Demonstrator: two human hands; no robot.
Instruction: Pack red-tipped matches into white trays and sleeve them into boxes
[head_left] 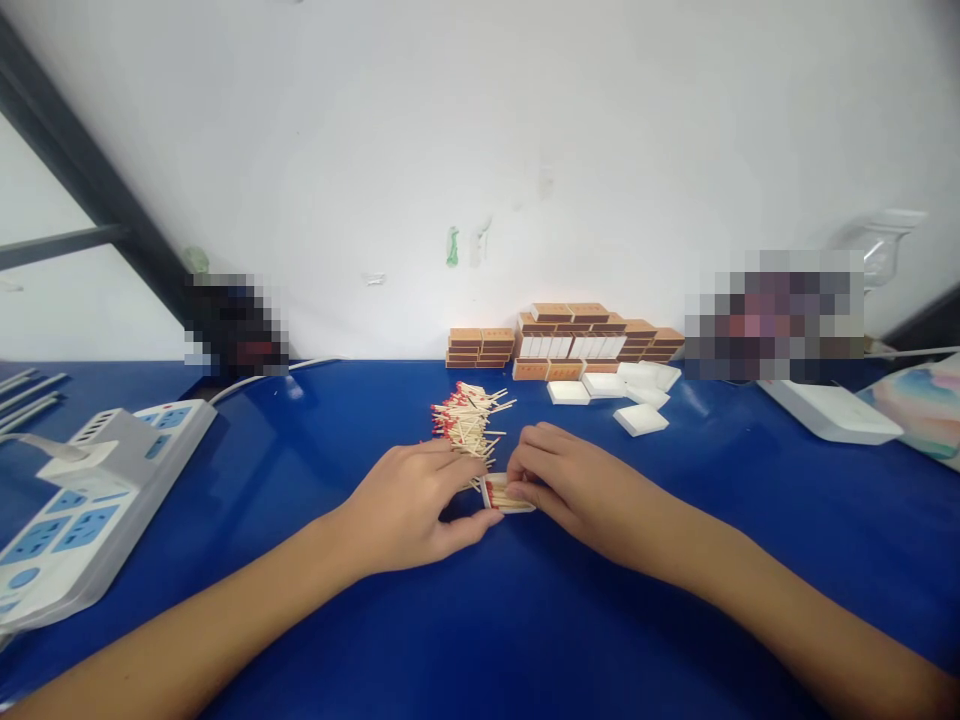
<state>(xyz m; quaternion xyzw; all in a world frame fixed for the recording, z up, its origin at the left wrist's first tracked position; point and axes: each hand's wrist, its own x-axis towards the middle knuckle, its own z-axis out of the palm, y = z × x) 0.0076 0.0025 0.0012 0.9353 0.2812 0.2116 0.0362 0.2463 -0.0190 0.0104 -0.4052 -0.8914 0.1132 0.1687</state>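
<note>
A small white matchbox tray [507,497] with red-tipped matches in it lies on the blue table [525,620] between my hands. My left hand [409,505] pinches its left end, thumb below and fingers reaching over the near end of a loose pile of matches [469,420]. My right hand [570,480] has its fingers curled on the tray's right end, pressing matches into it.
Stacks of brown matchbox sleeves [570,335] stand against the wall, with several empty white trays [637,395] in front. A power strip [75,500] lies at the left. A white flat device [832,412] and a colourful sheet [926,405] sit at the right.
</note>
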